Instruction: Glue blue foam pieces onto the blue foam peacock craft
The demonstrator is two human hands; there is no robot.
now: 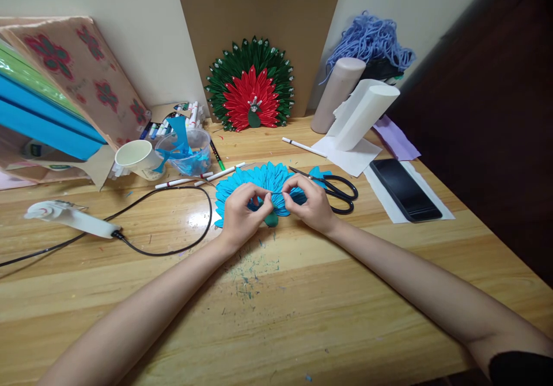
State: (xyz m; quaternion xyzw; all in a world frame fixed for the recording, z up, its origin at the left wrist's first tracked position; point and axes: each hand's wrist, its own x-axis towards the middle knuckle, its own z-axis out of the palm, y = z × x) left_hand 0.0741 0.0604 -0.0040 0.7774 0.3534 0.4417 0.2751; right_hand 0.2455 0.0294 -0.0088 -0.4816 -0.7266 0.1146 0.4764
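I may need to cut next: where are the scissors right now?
In the head view, the scissors lie on the wooden table, just right of the right hand, partly over the blue petal fan, left of the black phone.

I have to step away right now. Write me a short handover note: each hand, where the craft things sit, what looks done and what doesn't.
Left hand and right hand: both pinching at the middle of the blue petal fan, which lies flat on the wooden table.
Scissors lie just right of the fan; glue gun far left, cable attached.
Done: blue petals already form a fan.
Left: its centre looks unfinished beside the red and green fan standing at the back.
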